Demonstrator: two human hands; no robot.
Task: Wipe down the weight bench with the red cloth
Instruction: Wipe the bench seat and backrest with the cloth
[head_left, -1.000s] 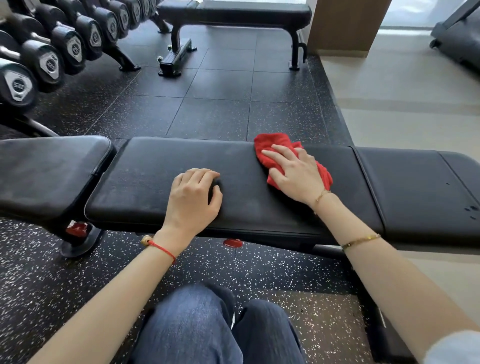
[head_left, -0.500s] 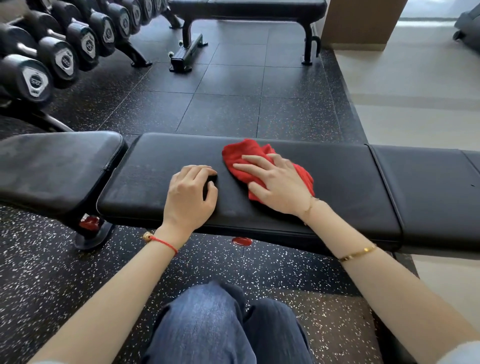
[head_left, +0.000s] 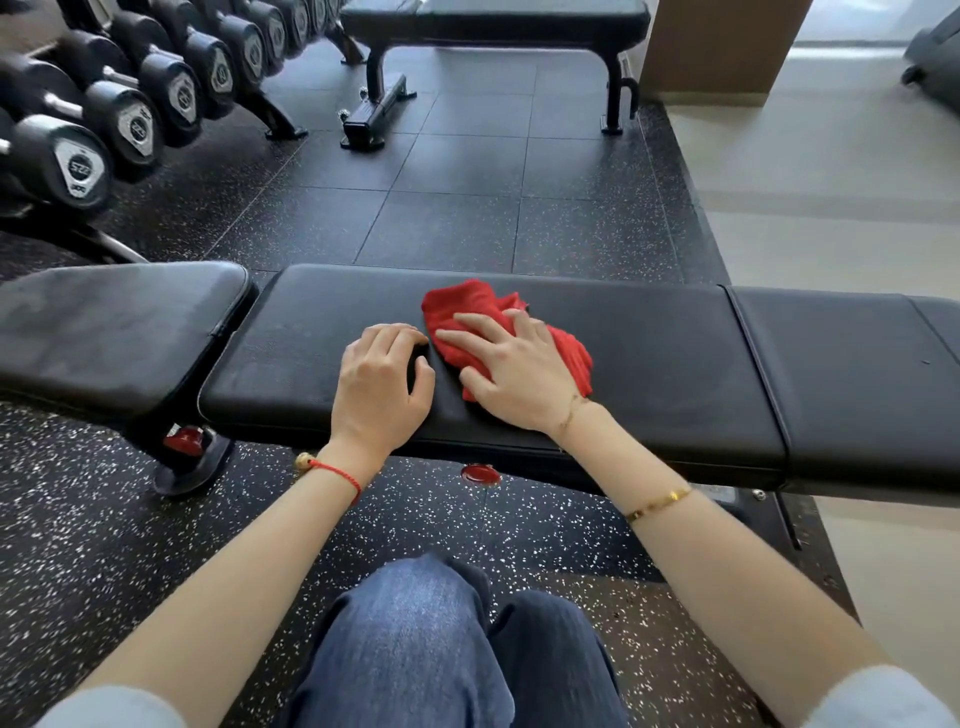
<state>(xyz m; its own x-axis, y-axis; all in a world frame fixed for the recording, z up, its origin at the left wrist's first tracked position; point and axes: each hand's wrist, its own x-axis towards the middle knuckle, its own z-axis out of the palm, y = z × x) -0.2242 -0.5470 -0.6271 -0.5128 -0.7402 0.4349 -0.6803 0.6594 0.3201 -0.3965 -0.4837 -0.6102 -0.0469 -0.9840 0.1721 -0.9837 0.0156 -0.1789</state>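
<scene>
A: Head view, first pass. Logged black padded weight bench (head_left: 649, 374) running across the frame, serving as the table. Middle pad flanked by a separate pad at left and another at right.

B: Cloth position?

A: Red cloth (head_left: 467, 317) bunched on the middle pad, toward the far edge, a little left of the pad's centre. Pinned beneath the right hand (head_left: 514, 374): fingers spread and near straight, palm pressed flat on the fabric. Not gripped, only pressed. Red folds showing past the fingertips and along the outer side of the hand.

B: Other hand?

A: Left hand (head_left: 382, 384) resting on the same pad, just beside the cloth's left edge. Fingers curled under, knuckles up, holding nothing. Contact with the cloth: cannot tell, very close at the fingertips.

B: Wrists?

A: Red string bracelet (head_left: 337, 473) on the left; thin gold chain at the right wrist, gold bangle (head_left: 657, 503) further up the forearm.

B: Surroundings, same view?

A: Knees in blue jeans (head_left: 415, 639) at bottom centre. Dark speckled rubber floor (head_left: 467, 208) beneath and beyond. Dumbbell rack (head_left: 130, 104) at upper left, heads in a row. Second bench (head_left: 493, 21) at top. Red knob (head_left: 480, 474) under the near edge of the table.
</scene>
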